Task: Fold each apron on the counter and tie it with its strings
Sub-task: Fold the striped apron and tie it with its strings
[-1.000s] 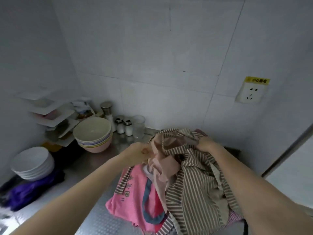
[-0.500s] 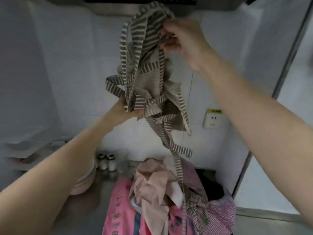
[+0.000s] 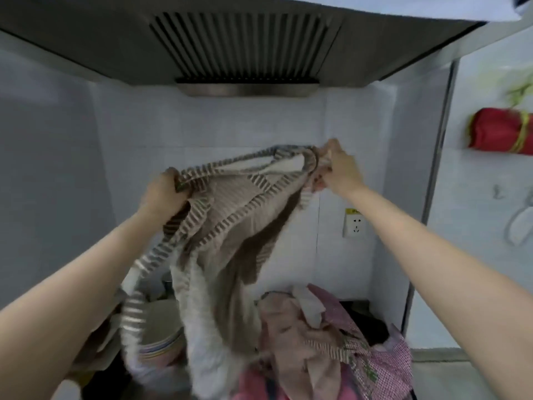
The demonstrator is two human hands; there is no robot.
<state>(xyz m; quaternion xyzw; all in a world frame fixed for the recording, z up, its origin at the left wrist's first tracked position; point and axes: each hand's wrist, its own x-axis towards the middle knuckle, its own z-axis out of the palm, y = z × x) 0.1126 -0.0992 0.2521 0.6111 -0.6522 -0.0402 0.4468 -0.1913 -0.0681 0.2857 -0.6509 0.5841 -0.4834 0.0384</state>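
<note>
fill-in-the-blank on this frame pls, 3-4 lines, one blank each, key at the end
1. Both hands hold the ____ apron up in the air.
2. The left hand grips one top edge; the ____ hand grips the other.
3. Above the hands hangs a dark range ____.
4. The socket on the wall sits below the ____ hand.

Missing words: striped; right; hood; right

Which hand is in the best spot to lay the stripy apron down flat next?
Probably the left hand. It grips the brown-and-white striped cloth apron lower down, above the stacked bowls, where bare counter seems likelier. The right hand holds its corner higher, over the heap of pink aprons.
</note>
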